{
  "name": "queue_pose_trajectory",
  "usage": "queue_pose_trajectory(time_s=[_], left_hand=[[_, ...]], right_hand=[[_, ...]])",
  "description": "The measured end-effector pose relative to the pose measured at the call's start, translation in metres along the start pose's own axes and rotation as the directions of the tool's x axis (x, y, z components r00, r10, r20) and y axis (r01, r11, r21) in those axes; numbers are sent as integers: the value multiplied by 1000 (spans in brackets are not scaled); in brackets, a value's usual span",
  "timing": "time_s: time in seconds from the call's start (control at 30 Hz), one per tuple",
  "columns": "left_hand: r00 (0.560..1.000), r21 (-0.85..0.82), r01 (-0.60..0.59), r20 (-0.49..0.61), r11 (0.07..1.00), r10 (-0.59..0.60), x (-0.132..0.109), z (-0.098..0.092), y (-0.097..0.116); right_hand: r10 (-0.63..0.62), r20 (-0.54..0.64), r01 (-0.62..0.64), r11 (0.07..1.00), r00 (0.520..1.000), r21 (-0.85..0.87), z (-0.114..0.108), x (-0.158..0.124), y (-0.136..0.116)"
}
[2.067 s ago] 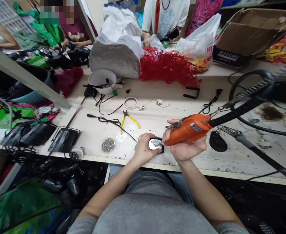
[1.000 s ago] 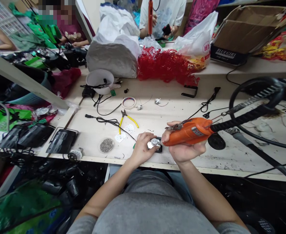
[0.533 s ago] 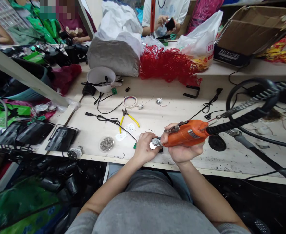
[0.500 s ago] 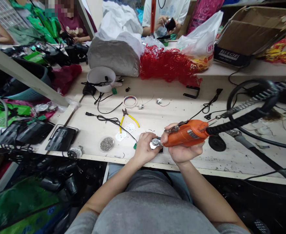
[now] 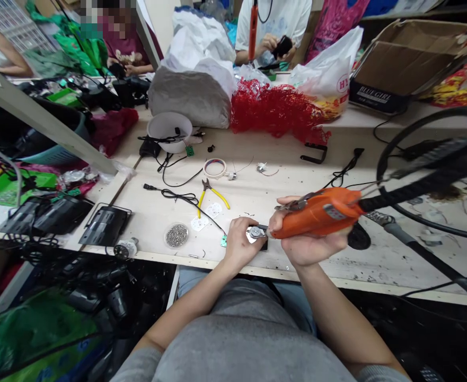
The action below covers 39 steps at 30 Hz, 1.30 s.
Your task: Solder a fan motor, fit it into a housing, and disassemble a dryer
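Head view: I had the left hand [image 5: 239,245] clamped on a small metal motor [image 5: 255,232], held just above the surface [image 5: 281,183]. The right hand [image 5: 310,251] gripped an orange corded rotary tool [image 5: 319,219], its nose just beside the motor. I could not tell how much work was done.

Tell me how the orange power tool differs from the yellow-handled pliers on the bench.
The power tool is orange and bulky, while the pliers are slim with yellow handles. The power tool is gripped in the right hand, while the pliers lie on the bench untouched. The power tool trails a black cord; the pliers have none. Both are hand tools.
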<state>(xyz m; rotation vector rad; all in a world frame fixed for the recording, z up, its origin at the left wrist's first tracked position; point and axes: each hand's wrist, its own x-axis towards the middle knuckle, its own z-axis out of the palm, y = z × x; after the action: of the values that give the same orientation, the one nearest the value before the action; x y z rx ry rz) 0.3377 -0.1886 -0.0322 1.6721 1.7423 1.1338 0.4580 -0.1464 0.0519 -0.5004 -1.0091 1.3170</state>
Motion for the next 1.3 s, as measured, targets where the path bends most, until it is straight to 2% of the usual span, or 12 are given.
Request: queue_pose_trajectory(time_s=[0.17,0.33,0.47,0.57,0.83,0.93,1.1,1.3], left_hand=[[996,2,85,-2,996,-85,-2,-2,2],[989,-39,149,24,988,-149,0,-5,0],[986,-14,158,58,987,-157,1,-7,-1],[981,6,186,55,983,-186,1,-8,1],[983,-9,183,24,983,-183,0,-8,5],[982,0,187,20,982,-187,-1,-8,5],[986,-25,165,-4,986,-165,-2,-7,3],[989,-7,144,28,990,-144,0,-7,1]], right_hand=[[-19,19,18,999,1000,30,10,-1,-12],[76,102,-83,994,992,70,26,0,11],[87,82,-94,991,993,90,30,2,30],[75,46,-80,991,996,111,29,2,34],[111,48,-115,989,993,89,29,0,29],[91,30,-94,990,995,108,30,0,29],[97,67,-104,989,993,104,28,0,31],[147,71,-154,982,987,107,25,-2,34]])
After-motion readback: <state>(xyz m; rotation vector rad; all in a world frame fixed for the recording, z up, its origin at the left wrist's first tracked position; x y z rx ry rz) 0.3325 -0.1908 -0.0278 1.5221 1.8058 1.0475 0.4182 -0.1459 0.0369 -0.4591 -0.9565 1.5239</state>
